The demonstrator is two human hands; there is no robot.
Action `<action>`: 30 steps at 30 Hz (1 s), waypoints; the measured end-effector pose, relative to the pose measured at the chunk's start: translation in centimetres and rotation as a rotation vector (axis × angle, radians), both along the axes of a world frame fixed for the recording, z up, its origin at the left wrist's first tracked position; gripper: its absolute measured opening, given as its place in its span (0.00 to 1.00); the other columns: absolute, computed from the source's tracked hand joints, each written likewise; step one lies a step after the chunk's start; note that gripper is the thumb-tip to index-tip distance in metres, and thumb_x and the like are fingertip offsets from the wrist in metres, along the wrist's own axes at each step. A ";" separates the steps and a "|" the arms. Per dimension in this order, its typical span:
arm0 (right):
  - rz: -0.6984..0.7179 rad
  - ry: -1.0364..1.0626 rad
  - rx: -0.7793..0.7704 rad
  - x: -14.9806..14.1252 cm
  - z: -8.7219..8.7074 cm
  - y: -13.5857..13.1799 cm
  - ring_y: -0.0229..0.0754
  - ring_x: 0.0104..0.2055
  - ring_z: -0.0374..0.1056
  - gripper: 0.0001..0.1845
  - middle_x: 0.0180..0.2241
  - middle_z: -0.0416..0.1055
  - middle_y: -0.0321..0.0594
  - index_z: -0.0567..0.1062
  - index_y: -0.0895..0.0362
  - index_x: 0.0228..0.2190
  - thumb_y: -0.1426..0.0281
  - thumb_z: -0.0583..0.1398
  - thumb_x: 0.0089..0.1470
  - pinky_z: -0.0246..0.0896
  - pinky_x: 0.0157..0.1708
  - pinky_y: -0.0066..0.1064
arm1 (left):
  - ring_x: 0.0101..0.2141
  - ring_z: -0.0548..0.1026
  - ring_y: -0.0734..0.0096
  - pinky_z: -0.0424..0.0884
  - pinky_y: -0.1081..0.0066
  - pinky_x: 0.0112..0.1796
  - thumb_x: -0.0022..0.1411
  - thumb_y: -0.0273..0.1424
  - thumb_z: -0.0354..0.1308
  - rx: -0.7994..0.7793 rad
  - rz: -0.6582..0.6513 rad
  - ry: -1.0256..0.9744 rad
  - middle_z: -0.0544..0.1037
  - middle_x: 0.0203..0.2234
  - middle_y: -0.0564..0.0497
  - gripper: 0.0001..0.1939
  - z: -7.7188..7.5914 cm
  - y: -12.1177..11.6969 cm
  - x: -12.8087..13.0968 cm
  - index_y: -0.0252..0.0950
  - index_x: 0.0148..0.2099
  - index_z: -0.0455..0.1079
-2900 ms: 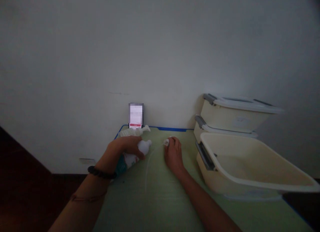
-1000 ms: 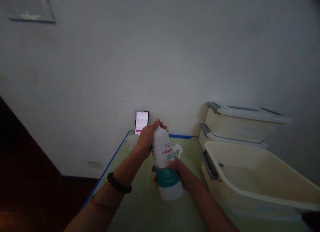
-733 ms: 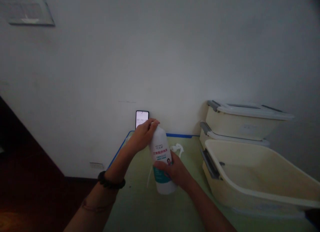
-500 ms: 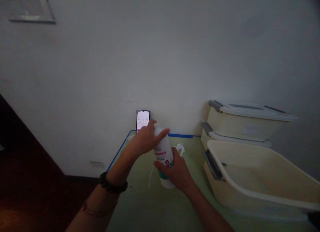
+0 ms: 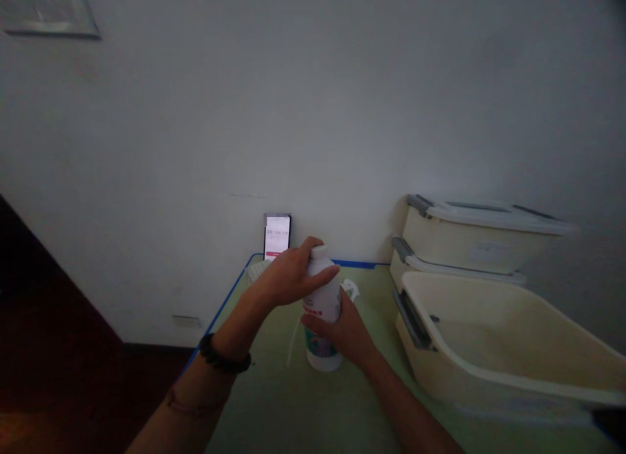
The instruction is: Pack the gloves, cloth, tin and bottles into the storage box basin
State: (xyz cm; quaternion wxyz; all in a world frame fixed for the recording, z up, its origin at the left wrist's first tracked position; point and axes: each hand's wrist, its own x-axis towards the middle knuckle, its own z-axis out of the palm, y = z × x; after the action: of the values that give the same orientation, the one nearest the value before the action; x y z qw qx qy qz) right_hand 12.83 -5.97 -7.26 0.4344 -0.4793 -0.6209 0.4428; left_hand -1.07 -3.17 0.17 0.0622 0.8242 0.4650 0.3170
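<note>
A white bottle (image 5: 323, 361) with red lettering and a green label band stands upright, low over or on the green tabletop (image 5: 274, 395); I cannot tell which. My right hand (image 5: 345, 327) wraps its middle, thumb across the front. Around the shoulder and neck curves my left hand (image 5: 293, 271), with thumb in front and fingers behind. The white top of the neck shows between them; whether it is capped is unclear. Behind my right hand lies a white trigger spray head (image 5: 350, 288). A thin pale tube (image 5: 293, 343) lies left of the bottle.
A phone (image 5: 277, 237) showing a timer leans on the wall. Partly hidden by my left hand is a clear ribbed container (image 5: 256, 270). To the right stand an open cream bin (image 5: 415, 366) and two stacked lidded bins (image 5: 469, 242). Blue edging (image 5: 355, 265) borders the table.
The tilted bottle at the left was brought to the middle and upright, and my right hand now grips it. The spray head lies on the table. Lately my left hand shifted around the bottle's neck.
</note>
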 end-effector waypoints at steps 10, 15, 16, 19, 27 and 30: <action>-0.076 -0.210 0.270 1.2 7.1 -3.5 0.37 0.24 0.65 0.28 0.27 0.71 0.35 0.65 0.54 0.36 0.57 0.66 0.33 0.58 0.20 0.27 | 0.32 0.71 0.74 0.67 0.76 0.28 0.61 0.31 0.49 0.519 -0.035 -0.397 0.73 0.33 0.48 0.12 3.5 -2.6 -0.2 0.34 0.43 0.69; -0.081 -0.125 0.268 3.1 10.5 -3.2 0.39 0.26 0.66 0.30 0.29 0.71 0.38 0.66 0.55 0.36 0.54 0.66 0.31 0.60 0.21 0.28 | 0.27 0.70 0.78 0.67 0.80 0.24 0.55 0.27 0.56 0.663 0.051 -0.489 0.72 0.30 0.53 0.10 4.5 -4.4 0.5 0.37 0.42 0.69; -0.069 -0.062 0.241 3.6 10.9 -3.0 0.39 0.26 0.66 0.29 0.29 0.71 0.38 0.66 0.56 0.36 0.55 0.66 0.32 0.60 0.21 0.28 | 0.26 0.69 0.79 0.67 0.80 0.24 0.54 0.26 0.57 0.663 0.062 -0.487 0.72 0.28 0.55 0.08 4.5 -4.7 0.6 0.37 0.39 0.70; -0.049 0.108 0.193 5.6 11.9 -2.5 0.36 0.23 0.64 0.22 0.24 0.69 0.34 0.69 0.57 0.31 0.56 0.65 0.36 0.60 0.21 0.27 | 0.19 0.66 0.81 0.64 0.80 0.21 0.56 0.28 0.55 0.502 0.046 -0.418 0.70 0.19 0.58 0.02 4.1 -5.0 1.6 0.35 0.33 0.68; -0.194 0.264 0.129 12.5 11.8 -1.9 0.38 0.24 0.66 0.17 0.23 0.69 0.36 0.71 0.58 0.28 0.59 0.64 0.39 0.62 0.27 0.33 | 0.27 0.65 0.75 0.65 0.74 0.26 0.61 0.32 0.48 0.106 -0.147 -0.337 0.64 0.28 0.52 0.08 -0.1 -3.6 7.8 0.35 0.34 0.66; -0.238 0.262 0.115 14.6 11.5 -1.8 0.40 0.24 0.66 0.17 0.22 0.69 0.36 0.71 0.58 0.28 0.59 0.64 0.39 0.62 0.27 0.34 | 0.33 0.66 0.72 0.68 0.71 0.31 0.59 0.34 0.49 -0.094 -0.114 -0.428 0.63 0.38 0.47 0.11 -1.7 -2.0 10.2 0.35 0.42 0.64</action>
State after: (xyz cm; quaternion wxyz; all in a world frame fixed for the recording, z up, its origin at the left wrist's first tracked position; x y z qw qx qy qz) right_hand 27.40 -7.72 4.29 0.5875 -0.4621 -0.5221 0.4107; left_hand 9.10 -5.16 -1.57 0.2156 0.7592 0.4082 0.4588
